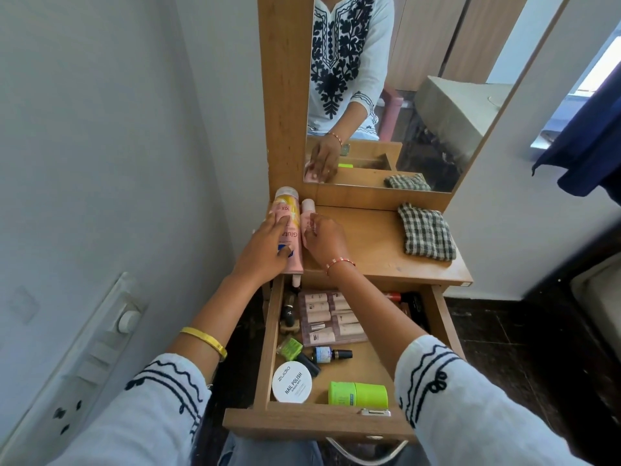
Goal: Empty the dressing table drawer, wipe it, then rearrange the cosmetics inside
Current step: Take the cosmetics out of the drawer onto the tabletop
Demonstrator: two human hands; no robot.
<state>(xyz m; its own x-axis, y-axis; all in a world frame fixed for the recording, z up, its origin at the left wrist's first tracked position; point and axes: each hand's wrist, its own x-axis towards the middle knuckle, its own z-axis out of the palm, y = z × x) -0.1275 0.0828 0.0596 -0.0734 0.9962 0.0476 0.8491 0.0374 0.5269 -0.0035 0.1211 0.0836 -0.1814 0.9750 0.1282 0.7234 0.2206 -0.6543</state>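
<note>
I am still emptying the drawer (274,334). My left hand (265,250) lies flat on the big pink tube (289,227), my right hand (327,242) pinches the small one (307,213) on the counter (369,250). Next I grab more.

Single view, head-worn wide-angle camera. Looks forward and steeply down from above open drawer (336,422), whose front edge sits near bottom of frame. Close range: both forearms enter from lower corners, left hand (265,247) and right hand (327,242) reach to far-left corner of dressing table top (379,250) at mid-frame. Mirror (403,95) rises straight ahead, reflecting wearer's torso. Wide lens bends wall at left and floor at right. No second view, so no shared area.
</note>
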